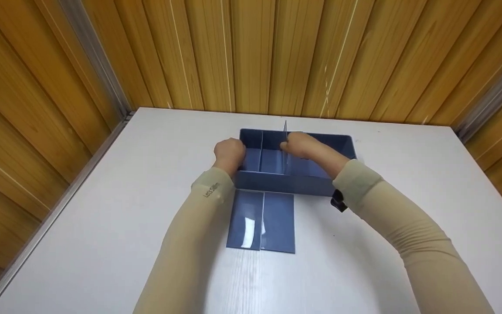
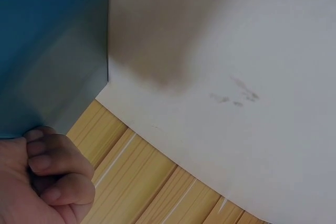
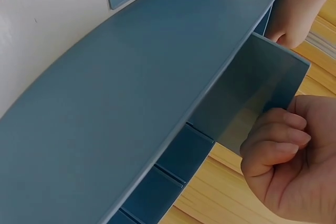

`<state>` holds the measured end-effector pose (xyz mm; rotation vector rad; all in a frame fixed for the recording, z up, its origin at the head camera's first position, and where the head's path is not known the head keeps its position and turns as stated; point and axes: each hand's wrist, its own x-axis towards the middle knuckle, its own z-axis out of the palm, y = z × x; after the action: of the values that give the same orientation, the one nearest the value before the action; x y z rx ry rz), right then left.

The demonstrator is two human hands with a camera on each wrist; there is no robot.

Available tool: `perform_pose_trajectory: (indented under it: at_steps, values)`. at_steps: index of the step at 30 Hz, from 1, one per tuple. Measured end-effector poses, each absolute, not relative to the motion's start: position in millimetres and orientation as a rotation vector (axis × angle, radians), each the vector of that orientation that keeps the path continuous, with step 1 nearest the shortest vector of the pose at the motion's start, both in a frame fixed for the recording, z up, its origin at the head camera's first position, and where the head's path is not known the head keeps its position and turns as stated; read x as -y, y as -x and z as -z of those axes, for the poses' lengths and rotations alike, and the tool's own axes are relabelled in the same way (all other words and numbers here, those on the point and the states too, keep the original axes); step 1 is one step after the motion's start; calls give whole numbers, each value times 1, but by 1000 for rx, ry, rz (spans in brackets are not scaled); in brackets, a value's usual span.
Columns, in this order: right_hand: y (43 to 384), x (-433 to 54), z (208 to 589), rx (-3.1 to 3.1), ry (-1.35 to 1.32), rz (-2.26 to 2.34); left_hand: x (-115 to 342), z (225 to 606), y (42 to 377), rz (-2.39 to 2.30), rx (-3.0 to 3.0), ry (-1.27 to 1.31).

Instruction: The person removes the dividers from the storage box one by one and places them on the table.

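Observation:
A dark blue rectangular box (image 1: 286, 184) stands on the white table, its top uncovered. My left hand (image 1: 229, 153) grips the box's left wall at the rim; curled fingers (image 2: 63, 163) show there in the left wrist view. With my right hand (image 1: 302, 145) I pinch a thin blue divider panel (image 3: 252, 87). That panel stands upright across the box, its top rising above the rim. How deep its lower edge sits is hidden. To its left, another divider (image 1: 261, 152) is fitted across the box.
Two flat blue panels (image 1: 245, 220) lie side by side on the white table (image 1: 146, 226), just in front of the box. Wood-patterned walls (image 1: 251, 56) enclose the back and sides. A black device (image 1: 338, 201) shows under my right wrist.

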<state>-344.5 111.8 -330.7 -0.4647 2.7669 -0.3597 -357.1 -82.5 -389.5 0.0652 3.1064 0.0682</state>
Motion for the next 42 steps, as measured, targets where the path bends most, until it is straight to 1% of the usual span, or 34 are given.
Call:
perform_pose_trajectory:
  at_steps: [9,17,26,42]
  values:
    - [341,-111,325,-2795,417,412,83,389,358,-74,-3104,-76]
    - [341,-119,323,-2859,465,449,79,392,361,-131,-3121,-69]
    - [337,-117,323,-2871,449,483,81,395,357,-83,-3137,-74]
    - [338,-121,309,-2892,409,562,87,393,360,-40,-3120,-95]
